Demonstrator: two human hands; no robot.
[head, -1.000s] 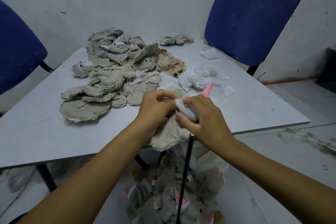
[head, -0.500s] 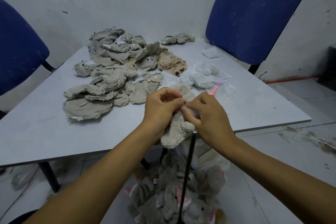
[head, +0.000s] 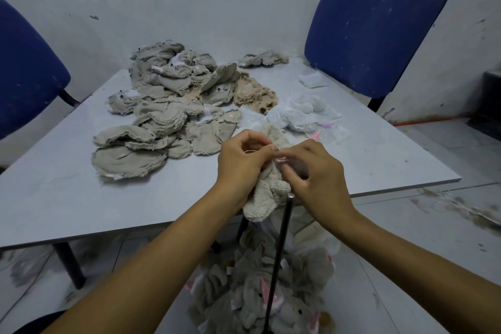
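The left hand (head: 242,164) gripped a cream plush toy skin (head: 267,194) with curled fingers. The skin was held just above the table's (head: 67,198) near edge, right of its middle, and its lower end hung past that edge. This position appeared chosen to let the loose end drop freely while the top stayed close under the eyes.

The right hand (head: 318,179) was closed in a pinch, its fingertips meeting the left hand's at the upper part of the skin. A pale sliver showed between them. Whether it was a label, thread or lining could not be determined.

A black rod (head: 282,247) stood upright directly below the hands, its tip just under the skin. It was probably a turning or stuffing tool kept within reach.

A heap of flat grey fabric pieces (head: 168,106) occupied the far left part of the table, and white scraps (head: 301,114) lay toward the right edge. This was judged to be sorted stock, kept clear of the working spot.

Grey plush toys (head: 257,295) were piled on the floor beneath the near edge, around the rod.
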